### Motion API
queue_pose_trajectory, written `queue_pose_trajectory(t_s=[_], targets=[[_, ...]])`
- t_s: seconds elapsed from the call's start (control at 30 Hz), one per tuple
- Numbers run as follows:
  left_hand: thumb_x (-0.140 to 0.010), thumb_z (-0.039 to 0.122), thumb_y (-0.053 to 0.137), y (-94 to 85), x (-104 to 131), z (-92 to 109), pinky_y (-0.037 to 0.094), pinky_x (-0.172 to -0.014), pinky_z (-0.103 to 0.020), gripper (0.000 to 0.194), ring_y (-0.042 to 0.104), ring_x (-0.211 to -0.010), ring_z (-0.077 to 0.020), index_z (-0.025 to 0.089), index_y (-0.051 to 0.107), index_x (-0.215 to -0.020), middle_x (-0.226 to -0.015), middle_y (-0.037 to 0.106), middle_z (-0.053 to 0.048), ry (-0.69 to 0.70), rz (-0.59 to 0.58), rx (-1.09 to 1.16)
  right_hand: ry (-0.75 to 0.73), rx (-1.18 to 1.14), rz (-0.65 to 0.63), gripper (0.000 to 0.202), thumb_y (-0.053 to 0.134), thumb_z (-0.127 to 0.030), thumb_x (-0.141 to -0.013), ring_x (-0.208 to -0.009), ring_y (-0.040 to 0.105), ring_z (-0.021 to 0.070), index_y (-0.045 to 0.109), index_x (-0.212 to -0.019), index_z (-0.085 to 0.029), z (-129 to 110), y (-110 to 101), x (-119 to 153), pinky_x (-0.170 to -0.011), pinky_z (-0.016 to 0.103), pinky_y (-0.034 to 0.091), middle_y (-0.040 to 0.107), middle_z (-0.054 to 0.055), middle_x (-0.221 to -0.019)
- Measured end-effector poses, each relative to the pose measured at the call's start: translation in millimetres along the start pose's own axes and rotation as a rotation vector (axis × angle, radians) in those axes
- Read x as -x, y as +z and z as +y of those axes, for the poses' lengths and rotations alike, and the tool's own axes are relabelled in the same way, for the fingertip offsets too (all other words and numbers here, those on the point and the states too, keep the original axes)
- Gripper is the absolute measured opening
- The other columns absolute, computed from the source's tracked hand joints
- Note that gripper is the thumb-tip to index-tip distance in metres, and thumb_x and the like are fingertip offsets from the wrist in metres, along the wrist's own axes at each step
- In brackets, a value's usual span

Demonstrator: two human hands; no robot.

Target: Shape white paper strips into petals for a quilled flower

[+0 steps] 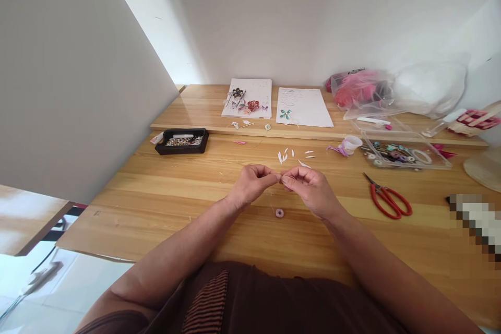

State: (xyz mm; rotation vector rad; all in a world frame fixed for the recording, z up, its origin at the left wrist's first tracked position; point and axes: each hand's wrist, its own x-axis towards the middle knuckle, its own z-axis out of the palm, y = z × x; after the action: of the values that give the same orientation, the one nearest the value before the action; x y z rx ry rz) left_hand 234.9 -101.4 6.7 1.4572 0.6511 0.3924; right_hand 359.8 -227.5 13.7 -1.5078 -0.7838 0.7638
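Observation:
Over the middle of the wooden table (164, 188), my left hand (252, 183) and my right hand (309, 188) meet at the fingertips. Both are closed in a pinch. Whatever lies between the fingers is too small and too covered to make out. Just beyond them are several white petal-shaped pieces (282, 157), some standing close to my right fingers. A small pinkish thread spool (279, 213) rests on the table below my hands. To the right of my right hand lie red-handled scissors (391, 202) with their blades pointing away.
A black tray of beads (183, 141) stands at the left. On the raised back ledge are paper sheets (307, 107) with flower ornaments and plastic bags (426, 86). A clear box of spools (407, 156) and a white cup (351, 144) with purple thread are at the right.

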Motion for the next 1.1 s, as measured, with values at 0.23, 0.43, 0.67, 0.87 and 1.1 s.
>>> queue_pose_trajectory(t_s=[0.23,0.43,0.67,0.87,1.1], targets=[[-0.065,0.047,0.082,-2.9,1.3,4.4,0.027,-0.052,-0.026,0.033,0.039,-0.053,-0.0077,0.016,0.074,-0.073,-0.063,0.062,0.0,-0.065,-0.073,0.076,0.128,-0.106,-0.007,0.028,0.085,-0.045,-0.063,-0.069,0.059,0.0167,0.071,-0.068,-0.02,-2.5,-0.1,0.1,-0.069,0.034,0.049,0.07,0.003,-0.072],[-0.062,0.045,0.085,-1.7,3.7,6.8,0.032,-0.056,-0.026,0.034,0.046,-0.057,-0.0094,0.015,0.075,-0.074,-0.068,0.068,-0.003,-0.015,-0.05,0.04,0.161,-0.156,-0.002,0.03,0.087,-0.045,-0.06,-0.072,0.061,0.0176,0.071,-0.067,-0.021,-2.0,0.8,-0.3,-0.068,0.033,0.05,0.072,0.004,-0.074],[-0.061,0.044,0.086,-0.6,1.4,4.5,0.032,-0.054,-0.025,0.035,0.044,-0.055,-0.0087,0.014,0.076,-0.074,-0.064,0.066,-0.002,-0.011,-0.027,0.082,0.068,-0.019,0.012,0.029,0.083,-0.047,-0.066,-0.064,0.055,0.0153,0.071,-0.068,-0.02,-1.4,-0.5,-0.4,-0.066,0.033,0.046,0.065,0.001,-0.066],[-0.06,0.047,0.086,-0.4,-0.6,0.5,0.026,-0.051,-0.025,0.039,0.037,-0.052,-0.007,0.015,0.077,-0.079,-0.063,0.065,-0.001,-0.037,-0.043,0.114,0.086,-0.054,0.014,0.032,0.085,-0.049,-0.064,-0.066,0.056,0.0158,0.07,-0.066,-0.02,-3.3,0.6,0.0,-0.068,0.034,0.048,0.066,0.002,-0.068],[-0.054,0.049,0.088,2.4,-1.1,-0.4,0.02,-0.049,-0.025,0.04,0.03,-0.047,-0.0046,0.015,0.075,-0.07,-0.057,0.059,0.002,-0.122,-0.042,0.216,0.109,-0.112,0.021,0.034,0.086,-0.05,-0.061,-0.065,0.057,0.0156,0.071,-0.067,-0.021,-0.9,1.8,-0.6,-0.067,0.034,0.05,0.069,0.003,-0.071]])
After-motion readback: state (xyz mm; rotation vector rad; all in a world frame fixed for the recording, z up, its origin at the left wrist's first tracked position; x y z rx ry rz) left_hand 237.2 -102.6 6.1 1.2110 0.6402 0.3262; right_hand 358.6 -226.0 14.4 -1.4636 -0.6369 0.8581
